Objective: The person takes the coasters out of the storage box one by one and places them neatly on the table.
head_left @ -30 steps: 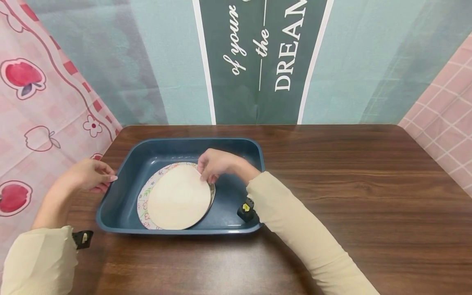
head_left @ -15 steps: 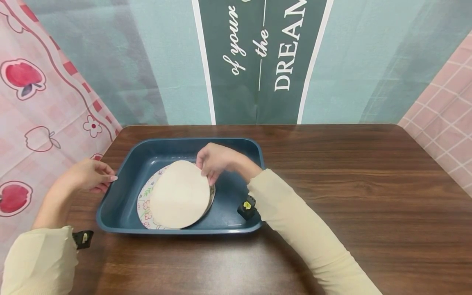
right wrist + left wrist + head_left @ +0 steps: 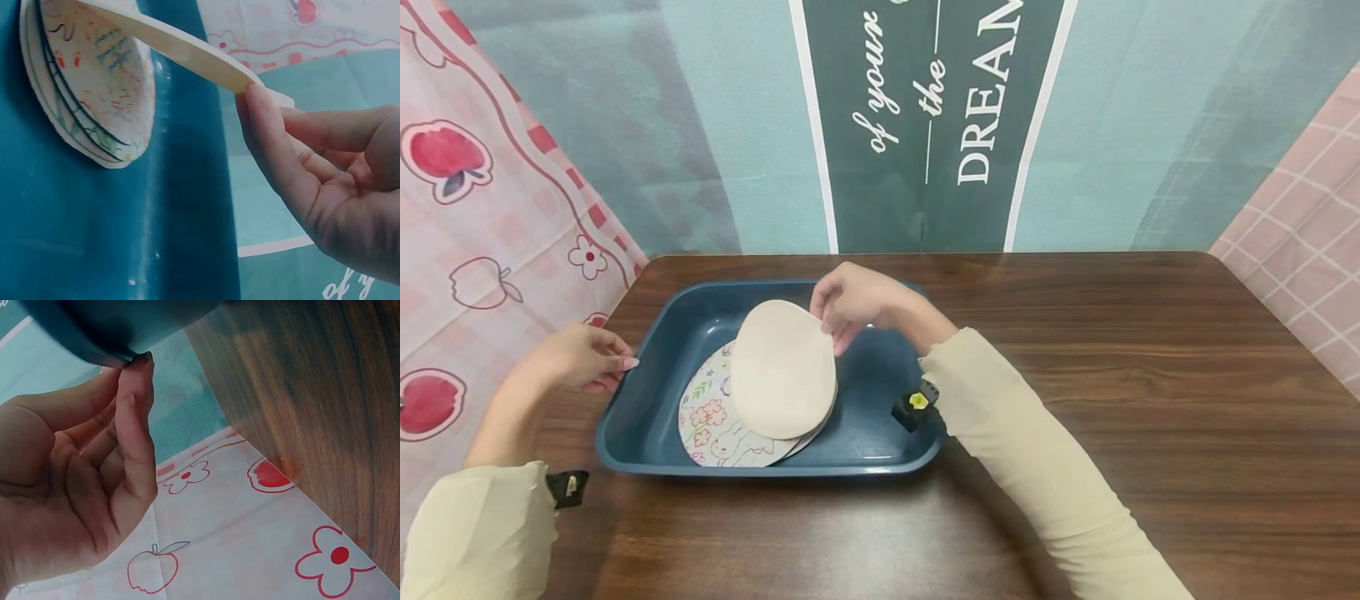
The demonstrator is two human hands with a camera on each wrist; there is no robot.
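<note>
Bare tabletop (image 3: 1112, 375) lies right of the blue tray (image 3: 647, 417); the right hand (image 3: 857, 302) pinches the tilted plain paper plate (image 3: 782, 371) by its rim, while the left hand (image 3: 576, 357), fingers curled, touches the tray's left rim.

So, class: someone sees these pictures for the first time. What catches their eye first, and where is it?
Probably the plain cream disc, tilted up at the centre of the dark blue tray and pinched at its edge by the right hand. Beneath it lies a flower-patterned plate, while the left hand touches the tray's left rim.
</note>
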